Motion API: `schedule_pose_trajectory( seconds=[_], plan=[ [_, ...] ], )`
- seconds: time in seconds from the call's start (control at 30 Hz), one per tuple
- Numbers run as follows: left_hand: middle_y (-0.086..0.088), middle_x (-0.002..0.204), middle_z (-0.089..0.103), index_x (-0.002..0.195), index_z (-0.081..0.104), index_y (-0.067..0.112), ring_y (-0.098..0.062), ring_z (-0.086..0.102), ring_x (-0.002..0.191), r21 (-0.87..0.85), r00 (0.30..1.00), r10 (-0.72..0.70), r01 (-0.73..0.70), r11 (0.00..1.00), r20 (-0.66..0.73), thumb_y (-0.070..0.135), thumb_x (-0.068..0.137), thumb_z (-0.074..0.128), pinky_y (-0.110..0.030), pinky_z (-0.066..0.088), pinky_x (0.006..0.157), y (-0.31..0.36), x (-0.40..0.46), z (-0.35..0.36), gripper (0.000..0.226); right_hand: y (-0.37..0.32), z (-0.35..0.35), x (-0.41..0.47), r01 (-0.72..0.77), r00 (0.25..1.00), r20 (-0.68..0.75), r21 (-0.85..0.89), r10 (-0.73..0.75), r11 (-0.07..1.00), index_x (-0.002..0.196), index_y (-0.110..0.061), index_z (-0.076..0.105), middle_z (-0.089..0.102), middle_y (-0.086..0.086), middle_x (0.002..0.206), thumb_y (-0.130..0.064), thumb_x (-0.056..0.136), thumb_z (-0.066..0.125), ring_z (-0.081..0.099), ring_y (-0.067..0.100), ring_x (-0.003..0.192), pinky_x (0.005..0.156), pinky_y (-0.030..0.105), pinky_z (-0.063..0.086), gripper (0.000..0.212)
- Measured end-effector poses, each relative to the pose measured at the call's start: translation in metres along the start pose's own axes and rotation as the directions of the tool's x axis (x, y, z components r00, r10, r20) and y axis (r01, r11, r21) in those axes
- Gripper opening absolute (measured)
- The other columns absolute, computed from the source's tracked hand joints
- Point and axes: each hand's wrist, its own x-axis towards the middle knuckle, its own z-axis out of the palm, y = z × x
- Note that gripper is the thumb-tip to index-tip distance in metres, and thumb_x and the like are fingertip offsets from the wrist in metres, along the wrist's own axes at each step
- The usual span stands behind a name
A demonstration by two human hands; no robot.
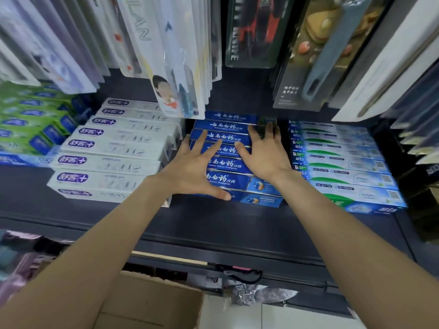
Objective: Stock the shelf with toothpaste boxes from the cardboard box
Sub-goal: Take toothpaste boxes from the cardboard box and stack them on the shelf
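The blue toothpaste boxes point(234, 166) are glossy printed card, the white ones point(111, 143) look more satin. The shelf point(213, 224) is dark, matt and smooth. The cardboard box point(152, 305) is plain rough brown, and the hanging packs point(171, 55) are shiny clear plastic.

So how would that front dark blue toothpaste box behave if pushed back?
The front blue box looks rigid and flat-sided, so it should slide, not roll. Its glossy face may slip under the left hand. It likely nudges the blue boxes behind.
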Motion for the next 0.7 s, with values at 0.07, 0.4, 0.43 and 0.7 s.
schedule_pose_trajectory(
  seconds=[0.07, 0.4, 0.43, 0.7],
  plan=[
    [0.000, 0.156, -0.021, 0.148, -0.012, 0.032, -0.032, -0.024, 0.141, -0.033, 1.000, 0.002, -0.001, 0.999, 0.003, 0.074, 0.053, 0.069, -0.045, -0.003, 0.116, 0.001, -0.002, -0.002, 0.131, -0.001, 0.003, 0.001, -0.005, 1.000, -0.013, -0.008, 0.005, 1.000, 0.150, -0.017, 0.017, 0.008, 0.030, 0.153, -0.056, 0.095, 0.026, 0.003, 0.045, 0.141, 0.116, 0.045, 0.006, 0.068],
    [0.002, 0.156, -0.021, 0.148, -0.013, 0.031, -0.032, -0.018, 0.143, 0.037, 1.000, -0.004, 0.004, 0.999, 0.003, 0.079, 0.054, 0.065, -0.045, -0.001, 0.116, 0.003, 0.001, -0.002, 0.131, 0.002, -0.002, 0.019, -0.070, 0.997, 0.049, 0.058, 0.067, 0.996, 0.151, -0.022, 0.012, 0.000, 0.025, 0.155, -0.063, 0.092, 0.030, 0.003, 0.047, 0.141, 0.116, 0.046, 0.012, 0.074],
    [0.002, 0.156, -0.021, 0.148, -0.013, 0.031, -0.032, -0.018, 0.143, 0.040, 1.000, -0.001, 0.001, 0.999, 0.001, 0.079, 0.053, 0.064, -0.044, -0.001, 0.116, 0.002, 0.001, -0.001, 0.132, 0.003, -0.001, 0.019, -0.070, 0.997, 0.042, 0.051, 0.068, 0.996, 0.151, -0.022, 0.013, 0.001, 0.025, 0.155, -0.063, 0.092, 0.030, 0.004, 0.047, 0.141, 0.115, 0.046, 0.013, 0.074],
    [0.000, 0.158, -0.012, 0.150, -0.002, 0.029, -0.022, -0.010, 0.146, -0.277, 0.982, -0.156, 0.122, 0.953, -0.103, 0.079, 0.075, 0.032, -0.042, 0.003, 0.117, -0.002, 0.020, -0.017, 0.097, 0.004, -0.001, 0.019, -0.055, 0.998, 0.026, 0.012, 0.054, 0.998, 0.151, -0.023, 0.013, 0.003, 0.026, 0.155, -0.064, 0.091, 0.028, 0.008, 0.048, 0.140, 0.114, 0.046, 0.015, 0.074]
  ],
)
